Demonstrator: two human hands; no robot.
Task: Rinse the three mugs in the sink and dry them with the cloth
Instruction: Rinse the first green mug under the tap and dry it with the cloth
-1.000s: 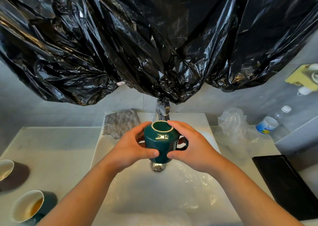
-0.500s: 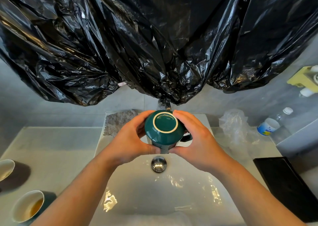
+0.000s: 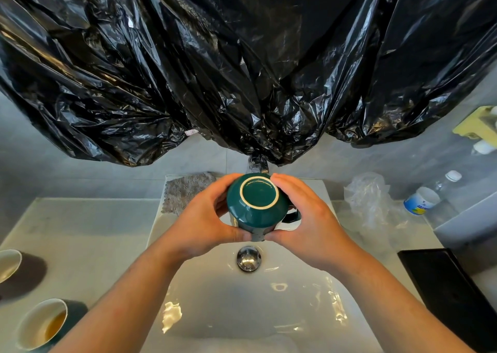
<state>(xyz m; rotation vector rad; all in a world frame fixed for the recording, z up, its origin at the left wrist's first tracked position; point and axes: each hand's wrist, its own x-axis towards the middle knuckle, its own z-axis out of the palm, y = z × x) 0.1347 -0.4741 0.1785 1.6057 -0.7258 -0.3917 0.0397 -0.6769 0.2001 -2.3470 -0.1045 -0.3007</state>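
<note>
A dark green mug is upside down over the white sink, its cream-ringed base facing me and its handle pointing right. My left hand grips its left side and my right hand grips its right side, thumbs meeting near the rim below. A second mug with brownish liquid stands on the counter at the lower left. A third mug shows partly at the left edge. The grey cloth lies at the sink's back left corner.
Black plastic sheeting hangs over the wall and hides most of the tap. The drain plug sits below the mug. A crumpled clear bag, a plastic bottle and a black tray lie on the right.
Both hands have tipped the green mug over from nearly upright to upside down and raised it a little toward the tap. The two other mugs have not moved.
</note>
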